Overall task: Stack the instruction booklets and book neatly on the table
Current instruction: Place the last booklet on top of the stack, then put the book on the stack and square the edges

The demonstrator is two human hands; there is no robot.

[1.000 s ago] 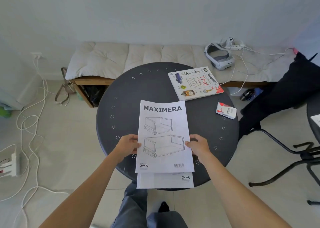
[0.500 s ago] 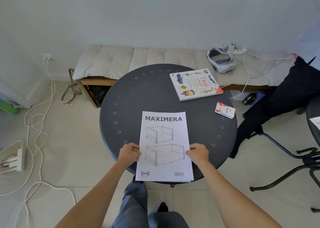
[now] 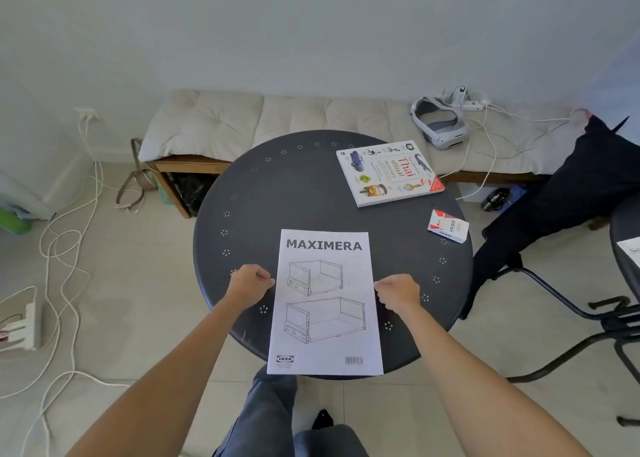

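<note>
Booklets squared up on the bench

A second ago I see a lower booklet poking out below; now only the MAXIMERA booklet [image 3: 325, 304] shows, at the round bench's [image 3: 304, 193] near edge. My left hand [image 3: 250, 285] and right hand [image 3: 397, 292], curled, touch its side edges. The Thai book [image 3: 389, 172] lies apart, far right.

Booklets [image 3: 325, 304] near table [image 3: 298, 193] edge btwn hands, book [image 3: 389, 172] behind-right

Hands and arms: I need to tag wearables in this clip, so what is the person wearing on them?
Nothing shows on either: the left hand and right hand are bare, with no gloves, rings, watch or bands visible, and both forearms are uncovered, with no sleeve in view.
</note>
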